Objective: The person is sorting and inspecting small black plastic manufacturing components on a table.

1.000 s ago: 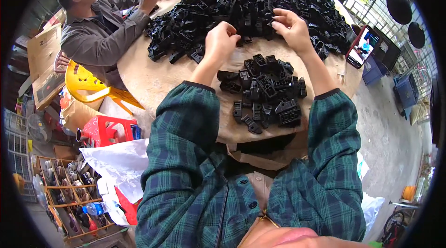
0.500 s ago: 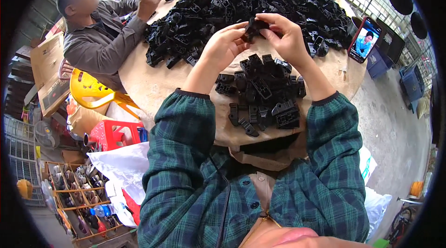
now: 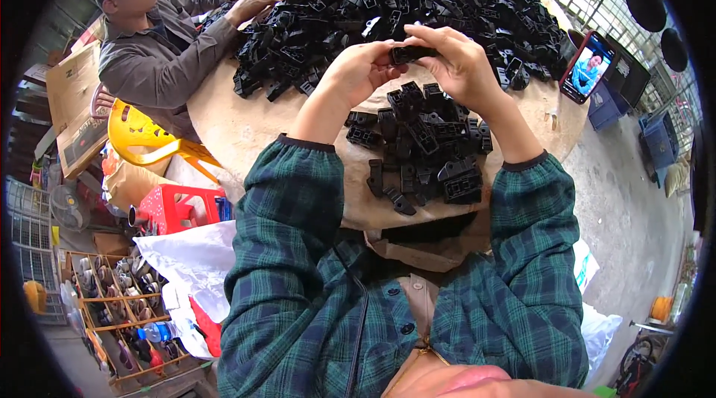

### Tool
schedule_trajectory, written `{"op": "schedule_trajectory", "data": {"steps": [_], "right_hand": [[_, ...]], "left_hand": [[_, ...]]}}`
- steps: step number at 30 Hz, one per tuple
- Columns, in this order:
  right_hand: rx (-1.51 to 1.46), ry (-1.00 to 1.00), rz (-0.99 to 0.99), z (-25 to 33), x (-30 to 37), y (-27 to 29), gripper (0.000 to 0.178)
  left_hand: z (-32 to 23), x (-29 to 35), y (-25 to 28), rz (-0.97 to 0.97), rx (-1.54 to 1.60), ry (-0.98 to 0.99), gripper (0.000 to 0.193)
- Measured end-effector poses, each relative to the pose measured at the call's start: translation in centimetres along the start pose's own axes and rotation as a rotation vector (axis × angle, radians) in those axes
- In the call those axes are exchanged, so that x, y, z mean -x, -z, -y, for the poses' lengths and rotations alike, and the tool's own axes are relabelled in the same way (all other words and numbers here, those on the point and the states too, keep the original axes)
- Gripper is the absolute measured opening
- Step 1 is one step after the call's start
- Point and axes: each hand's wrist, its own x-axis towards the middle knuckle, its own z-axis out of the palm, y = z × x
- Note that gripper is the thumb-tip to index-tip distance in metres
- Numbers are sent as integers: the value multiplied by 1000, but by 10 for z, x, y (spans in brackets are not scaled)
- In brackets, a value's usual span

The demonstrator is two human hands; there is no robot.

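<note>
Between my two hands, over the round table (image 3: pixel 224 118), is a small black plastic part (image 3: pixel 406 53). My left hand (image 3: pixel 358 76) pinches its left end between thumb and fingertips. Fingers of my right hand (image 3: pixel 459 66) close over its right end, hiding much of it. Below my hands lies a small pile of black plastic parts (image 3: pixel 425 137), with a few loose ones near the table's front edge. Beyond my hands rises a large heap of similar black parts (image 3: pixel 335 10).
At the left a co-worker (image 3: pixel 160 62) reaches both hands to the big heap. A phone (image 3: pixel 587 66) stands propped at the table's right edge. A yellow chair (image 3: pixel 142 137) and a red stool (image 3: pixel 164 208) stand left; a shoe rack (image 3: pixel 123 316) is lower left.
The black part in my hands has turned from a more upright pose to lying lengthwise between my fingers. The co-worker's hands have come down onto the big heap.
</note>
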Motion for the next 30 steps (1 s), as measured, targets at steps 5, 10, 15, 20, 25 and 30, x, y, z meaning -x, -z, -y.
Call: {"op": "schedule_trajectory", "data": {"steps": [5, 10, 15, 20, 25, 30], "right_hand": [[247, 101, 49, 2, -1, 2, 46], [342, 157, 31, 0, 0, 0, 45], [252, 67, 21, 7, 1, -1, 47], [4, -63, 33, -9, 0, -1, 45], [-540, -478, 9, -40, 2, 22, 31], [-75, -296, 12, -54, 5, -8, 24]], "left_hand": [[-3, 4, -4, 15, -31, -27, 23], [-3, 7, -9, 65, -275, -154, 25], [-6, 12, -15, 19, -468, -272, 27], [-6, 13, -18, 68, -422, -360, 26], [-10, 16, -23, 204, -868, -418, 25], [13, 36, -44, 545, -1294, -564, 30]]}}
